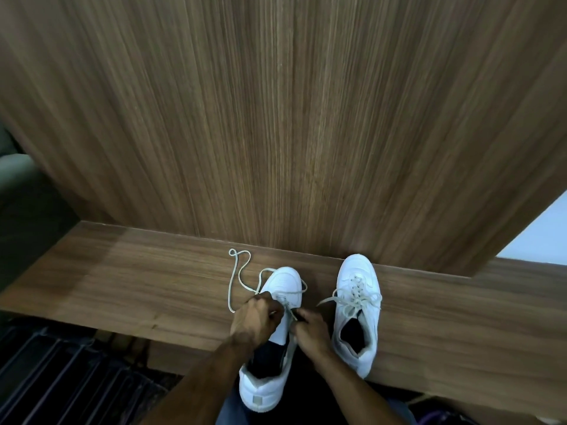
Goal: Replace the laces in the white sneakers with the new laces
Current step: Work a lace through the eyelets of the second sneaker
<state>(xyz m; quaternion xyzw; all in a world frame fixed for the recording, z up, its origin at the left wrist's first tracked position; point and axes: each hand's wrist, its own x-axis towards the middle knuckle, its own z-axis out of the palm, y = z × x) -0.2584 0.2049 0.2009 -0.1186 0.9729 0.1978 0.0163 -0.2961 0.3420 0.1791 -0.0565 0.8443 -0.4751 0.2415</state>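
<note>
Two white sneakers stand toes-forward on a narrow wooden shelf (129,289). The left sneaker (283,282) has its heel hanging over the front edge. Its pale lace (234,280) trails out in loose loops to the left of the toe. My left hand (257,317) rests on the shoe's eyelet area with fingers curled on the lace. My right hand (311,328) pinches a lace end beside the tongue. The right sneaker (357,311) is laced, with a loose bow (352,302) across its tongue.
A tall wood-grain panel (291,118) rises directly behind the shelf. A dark striped rug (61,378) lies on the floor at lower left. Grey upholstery (15,179) shows at the left edge, and a pale wall (540,234) at the right.
</note>
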